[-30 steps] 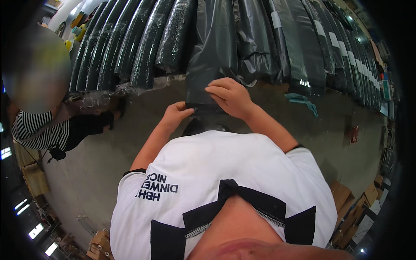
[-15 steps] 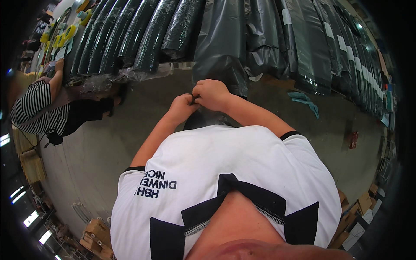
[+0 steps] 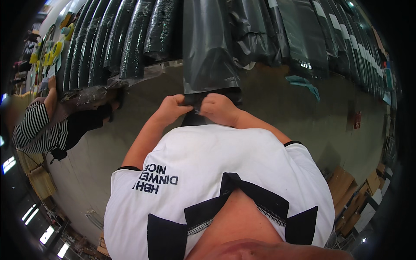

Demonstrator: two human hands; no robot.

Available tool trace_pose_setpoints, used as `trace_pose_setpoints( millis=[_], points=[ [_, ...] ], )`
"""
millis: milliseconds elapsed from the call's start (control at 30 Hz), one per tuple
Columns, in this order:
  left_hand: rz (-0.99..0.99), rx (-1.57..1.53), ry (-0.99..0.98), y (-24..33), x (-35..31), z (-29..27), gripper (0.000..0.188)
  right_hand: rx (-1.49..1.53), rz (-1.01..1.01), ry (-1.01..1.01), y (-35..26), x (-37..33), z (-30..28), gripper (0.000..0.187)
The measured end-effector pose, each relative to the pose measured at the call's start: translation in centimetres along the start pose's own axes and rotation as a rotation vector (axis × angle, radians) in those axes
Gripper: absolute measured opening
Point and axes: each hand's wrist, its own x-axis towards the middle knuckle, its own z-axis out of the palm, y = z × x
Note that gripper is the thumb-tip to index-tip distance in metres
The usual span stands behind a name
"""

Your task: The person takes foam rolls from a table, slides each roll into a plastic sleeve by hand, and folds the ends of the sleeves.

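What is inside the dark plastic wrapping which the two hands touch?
Only a long, raised shape shows under the dark plastic wrapping; the contents themselves cannot be seen, because the opaque plastic covers them.

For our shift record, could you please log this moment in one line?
left hand: pinching near end of dark plastic bag | right hand: at same end, grip unclear | wrapped rolls: left of bag

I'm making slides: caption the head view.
Left hand and right hand at one end of a long dark-grey plastic sleeve.
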Motion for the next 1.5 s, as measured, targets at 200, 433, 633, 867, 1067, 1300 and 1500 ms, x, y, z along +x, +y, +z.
trace_pose_setpoints(
  millis=[200, 433, 633, 867, 1067, 1300, 1500],
  points=[
    [0.117, 0.569, 0.133, -2.0, -0.9, -3.5, 0.040, -0.129, 0.999, -0.563, 3.2, -23.3, -2.7, 0.019],
    [1.048, 1.498, 0.317, 3.8, 3.3, -6.0, 0.046, -0.480, 1.262, -0.996, 4.1, -21.7, -10.1, 0.061],
    [1.236, 1.598, 0.107, 6.1, 8.3, -6.5, 0.042, -0.869, -0.037, 0.005, 5.4, -4.0, -11.6, 0.059],
    [1.327, 1.520, -0.041, 6.8, 8.1, -6.0, 0.046, -0.744, -0.271, -0.162, 7.7, 0.4, -10.1, 0.052],
    [1.085, 1.329, -0.170, 5.9, 8.3, -7.6, 0.053, -0.372, -0.125, -0.212, 7.9, 1.0, -12.6, 0.054],
    [0.982, 0.836, -0.006, 4.2, 7.7, -6.9, 0.049, -0.055, 0.061, 0.067, 7.4, 1.8, -12.4, 0.035],
    [0.376, 0.445, 0.390, 4.5, 8.3, -4.7, 0.032, 0.405, 0.511, 0.436, 6.4, 5.0, -11.2, 0.014]
  ],
)
